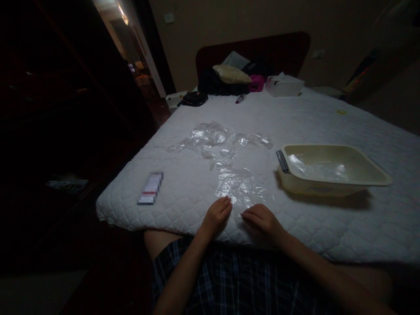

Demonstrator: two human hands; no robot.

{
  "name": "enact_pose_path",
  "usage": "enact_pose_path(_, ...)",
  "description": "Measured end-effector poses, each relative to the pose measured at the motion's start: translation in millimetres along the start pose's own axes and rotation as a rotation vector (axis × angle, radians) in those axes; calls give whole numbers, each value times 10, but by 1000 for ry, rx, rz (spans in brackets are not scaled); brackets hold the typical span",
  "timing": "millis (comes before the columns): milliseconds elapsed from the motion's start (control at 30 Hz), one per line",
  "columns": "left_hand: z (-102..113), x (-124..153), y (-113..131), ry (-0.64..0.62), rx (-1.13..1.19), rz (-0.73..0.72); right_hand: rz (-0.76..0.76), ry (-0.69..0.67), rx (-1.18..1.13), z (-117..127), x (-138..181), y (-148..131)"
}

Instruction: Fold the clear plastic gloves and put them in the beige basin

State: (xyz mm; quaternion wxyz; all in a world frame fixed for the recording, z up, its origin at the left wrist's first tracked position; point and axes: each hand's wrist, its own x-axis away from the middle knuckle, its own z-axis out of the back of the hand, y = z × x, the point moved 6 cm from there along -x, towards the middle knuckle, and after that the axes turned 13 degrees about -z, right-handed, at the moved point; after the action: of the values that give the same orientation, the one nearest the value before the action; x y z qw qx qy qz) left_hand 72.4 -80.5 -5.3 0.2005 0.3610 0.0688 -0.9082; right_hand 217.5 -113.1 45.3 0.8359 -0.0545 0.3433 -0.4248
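Note:
A clear, crinkled plastic bag (239,183) lies on the quilted white bed near its front edge. My left hand (216,215) rests at the bag's lower left, its fingers stretched out on the plastic and the mattress cover. At the lower right corner, my right hand (263,221) has thumb and fingertips pinched together on the bag's near edge. More clear plastic bags (211,133) are spread out beyond, rumpled and partly overlapping.
To the right stands a cream basin (334,188) with clear plastic inside and a grey clip-like piece on its rim. A pixelated phone-like object (151,189) lies at left. A white box (285,85) and a pillow (231,74) sit by the headboard.

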Motion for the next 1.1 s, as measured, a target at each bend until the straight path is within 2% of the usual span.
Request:
enact_pose_path(233,-21,1,2,-30,-21,-2,-215,-55,-118,9,-372,311)
enact_pose_path(400,-19,-15,11,-60,-28,-5,-409,-146,-220,-129,-609,570)
enact_pose_path(500,-11,-16,9,-53,-32,-2,-468,-173,-280,-222,-687,697)
enact_pose_path(633,-12,-15,11,-45,-31,-9,-494,-189,-316,-356,-749,845)
enact_pose_path(767,-18,-10,10,-40,-33,-5,-522,-206,-242,-471,-777,917)
enact_pose_path(900,-25,-3,8,-48,-34,-2,-509,-215,-87,-496,-784,872)
enact_pose_path(1100,-42,-2,9,-58,-60,-17,-398,-268,56,-511,-791,727)
